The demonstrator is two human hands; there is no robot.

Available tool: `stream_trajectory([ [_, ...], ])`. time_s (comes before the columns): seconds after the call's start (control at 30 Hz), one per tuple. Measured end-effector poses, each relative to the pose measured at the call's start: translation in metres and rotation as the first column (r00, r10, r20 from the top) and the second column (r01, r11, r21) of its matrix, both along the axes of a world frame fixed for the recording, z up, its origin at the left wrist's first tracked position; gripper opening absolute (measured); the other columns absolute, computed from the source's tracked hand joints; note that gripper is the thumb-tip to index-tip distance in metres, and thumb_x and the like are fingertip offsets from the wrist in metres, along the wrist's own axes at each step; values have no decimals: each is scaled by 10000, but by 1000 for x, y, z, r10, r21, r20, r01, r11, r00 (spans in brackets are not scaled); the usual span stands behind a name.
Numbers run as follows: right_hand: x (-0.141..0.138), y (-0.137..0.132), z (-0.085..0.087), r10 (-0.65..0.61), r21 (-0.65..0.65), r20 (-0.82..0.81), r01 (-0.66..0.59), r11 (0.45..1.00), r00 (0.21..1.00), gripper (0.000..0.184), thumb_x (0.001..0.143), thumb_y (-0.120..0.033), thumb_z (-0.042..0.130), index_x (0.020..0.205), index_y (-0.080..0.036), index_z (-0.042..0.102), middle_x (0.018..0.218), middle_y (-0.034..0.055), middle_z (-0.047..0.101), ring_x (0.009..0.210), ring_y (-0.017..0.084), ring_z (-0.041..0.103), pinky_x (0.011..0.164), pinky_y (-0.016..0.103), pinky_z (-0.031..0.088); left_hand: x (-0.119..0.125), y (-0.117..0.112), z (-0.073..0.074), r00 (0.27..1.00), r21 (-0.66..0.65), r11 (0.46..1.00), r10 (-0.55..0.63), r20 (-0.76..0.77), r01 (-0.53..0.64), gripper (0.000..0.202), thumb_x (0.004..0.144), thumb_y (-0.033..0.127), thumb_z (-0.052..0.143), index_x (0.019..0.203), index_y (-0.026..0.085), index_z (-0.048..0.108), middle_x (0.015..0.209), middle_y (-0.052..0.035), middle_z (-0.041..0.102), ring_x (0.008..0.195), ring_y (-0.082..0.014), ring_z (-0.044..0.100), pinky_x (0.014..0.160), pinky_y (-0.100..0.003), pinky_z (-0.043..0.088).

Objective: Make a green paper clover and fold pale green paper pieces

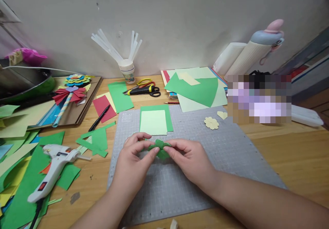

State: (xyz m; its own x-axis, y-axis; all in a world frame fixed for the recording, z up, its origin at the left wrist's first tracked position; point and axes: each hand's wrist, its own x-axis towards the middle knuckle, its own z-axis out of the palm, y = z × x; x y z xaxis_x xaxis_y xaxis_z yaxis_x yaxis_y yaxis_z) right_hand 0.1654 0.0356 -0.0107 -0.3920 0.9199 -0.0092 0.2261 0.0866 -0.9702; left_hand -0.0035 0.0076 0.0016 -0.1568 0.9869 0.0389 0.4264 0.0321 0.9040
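Note:
Both my hands meet over the grey cutting mat (pixel 231 153) and pinch one small folded piece of green paper (pixel 159 145). My left hand (pixel 135 160) grips its left side between thumb and fingers. My right hand (pixel 189 158) grips its right side, fingers curled. The paper sits just above the mat, partly hidden by my fingertips. Beyond it on the mat lies a pale green sheet (pixel 153 122) on top of a darker green sheet (pixel 168 117).
A white glue gun (pixel 51 169) lies at left among green paper scraps (pixel 96 141). Scissors and a utility knife (pixel 144 89) lie at the back, near a cup of white sticks (pixel 127 70). Paper stacks (pixel 197 88), cream flower cutouts (pixel 211 123) and a black pen (pixel 99 118) lie around the mat.

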Motion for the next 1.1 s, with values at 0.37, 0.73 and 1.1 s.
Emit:
stream_trajectory([
  [0.37,-3,1,1,7,-35,-47,-8,999,999,163,834,-253,575,877,-200,723,773,11,698,690,148,612,624,258,473,2,-1,0,998,31,999,-29,-62,31,99,768,289,634,736,225,701,995,-61,608,994,-244,562,888,-419,424],
  [0.73,-3,6,3,-67,-137,-227,36,990,972,200,832,-298,596,954,-224,736,903,30,738,866,183,671,761,304,536,-1,0,2,1000,48,999,-1,2,1,95,780,296,617,739,220,659,984,-52,599,984,-224,560,889,-402,417],
  [1.1,-2,6,6,-48,-138,-203,20,990,978,192,816,-301,602,897,-215,754,832,27,745,797,179,677,715,299,544,1,1,5,999,33,999,-42,21,41,81,767,268,621,718,213,656,941,-49,602,932,-213,574,854,-382,440],
])
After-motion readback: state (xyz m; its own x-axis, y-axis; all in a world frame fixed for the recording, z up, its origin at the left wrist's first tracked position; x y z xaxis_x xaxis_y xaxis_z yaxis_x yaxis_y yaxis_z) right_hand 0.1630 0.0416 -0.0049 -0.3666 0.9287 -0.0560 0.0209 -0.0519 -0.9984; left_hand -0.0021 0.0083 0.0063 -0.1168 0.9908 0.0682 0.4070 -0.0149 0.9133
